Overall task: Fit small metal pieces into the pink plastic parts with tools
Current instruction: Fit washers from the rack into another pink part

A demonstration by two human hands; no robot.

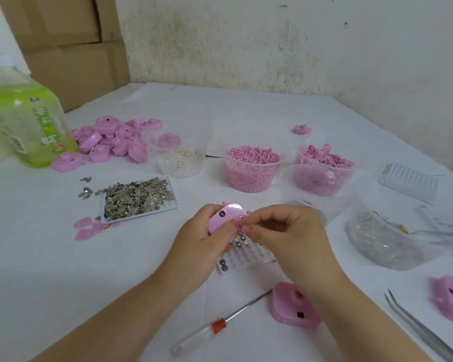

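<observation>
A white worktop point(63, 270) is backed by a stained wall point(272, 35). A glossy pink plastic part point(226, 218) is gripped by the left hand point(204, 241), its edge pinched by fingers of the right hand point(285, 231).

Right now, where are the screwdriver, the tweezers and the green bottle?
screwdriver point(218, 325): head view, on its red collar.
tweezers point(434, 341): head view, on the metal arms, past the middle.
green bottle point(29, 126): head view, on its label.
</observation>
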